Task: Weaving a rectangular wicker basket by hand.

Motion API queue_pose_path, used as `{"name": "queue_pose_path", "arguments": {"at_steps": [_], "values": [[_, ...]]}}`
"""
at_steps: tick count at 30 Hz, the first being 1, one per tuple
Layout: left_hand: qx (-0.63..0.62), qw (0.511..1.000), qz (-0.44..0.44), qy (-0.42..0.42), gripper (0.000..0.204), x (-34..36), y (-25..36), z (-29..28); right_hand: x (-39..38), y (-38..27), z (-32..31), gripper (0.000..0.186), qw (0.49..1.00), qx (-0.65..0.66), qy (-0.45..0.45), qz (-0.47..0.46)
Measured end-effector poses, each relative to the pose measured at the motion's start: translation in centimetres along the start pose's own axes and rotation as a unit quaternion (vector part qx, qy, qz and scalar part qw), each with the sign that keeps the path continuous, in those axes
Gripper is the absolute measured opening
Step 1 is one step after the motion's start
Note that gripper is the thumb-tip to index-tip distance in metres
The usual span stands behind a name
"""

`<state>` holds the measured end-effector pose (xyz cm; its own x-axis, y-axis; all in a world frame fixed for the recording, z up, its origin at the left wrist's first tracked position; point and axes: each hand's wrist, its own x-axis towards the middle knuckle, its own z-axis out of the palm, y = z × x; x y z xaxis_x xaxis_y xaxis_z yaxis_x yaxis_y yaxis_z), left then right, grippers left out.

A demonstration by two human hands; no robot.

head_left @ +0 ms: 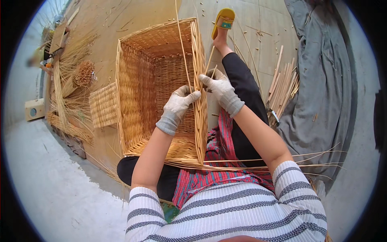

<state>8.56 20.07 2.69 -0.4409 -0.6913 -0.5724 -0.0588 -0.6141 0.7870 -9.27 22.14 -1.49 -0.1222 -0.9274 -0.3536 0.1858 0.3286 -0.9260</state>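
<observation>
A large rectangular wicker basket [137, 101] stands in front of me, its opening facing me and its braided rim on the right under my hands. My left hand [177, 107], in a white knitted glove, is closed at the inner side of that rim. A long thin willow rod [183, 44] rises from its fingertips past the far edge. On the outer side, my right hand [221, 90], gloved too, pinches at the rim with thumb and fingers. Short rod ends [210, 59] poke up beside it; its fingertips partly hide what they grip. Several loose rods [274, 161] stick out rightward from the basket's near corner.
A woven flap [103, 107] juts from the basket's left. Bundles of thin rods [66, 90] lie at far left beside a tied bunch [84, 73]. To the right are split wooden strips [284, 82] and a grey cloth [318, 88]. My slippered foot [223, 24] extends ahead.
</observation>
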Motion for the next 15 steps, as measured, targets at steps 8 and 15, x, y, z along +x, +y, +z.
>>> {"name": "queue_pose_path", "arguments": {"at_steps": [8, 15], "values": [[-0.07, 0.997, -0.037, -0.016, 0.024, 1.1, -0.4, 0.0, 1.8, -0.9, -0.1, 0.037, 0.986, 0.047, -0.03, 0.156], [0.04, 0.999, -0.027, -0.01, 0.025, 1.3, -1.1, -0.7, 0.2, 1.6, 0.7, 0.04, 0.991, -0.069, 0.095, -0.067]]}}
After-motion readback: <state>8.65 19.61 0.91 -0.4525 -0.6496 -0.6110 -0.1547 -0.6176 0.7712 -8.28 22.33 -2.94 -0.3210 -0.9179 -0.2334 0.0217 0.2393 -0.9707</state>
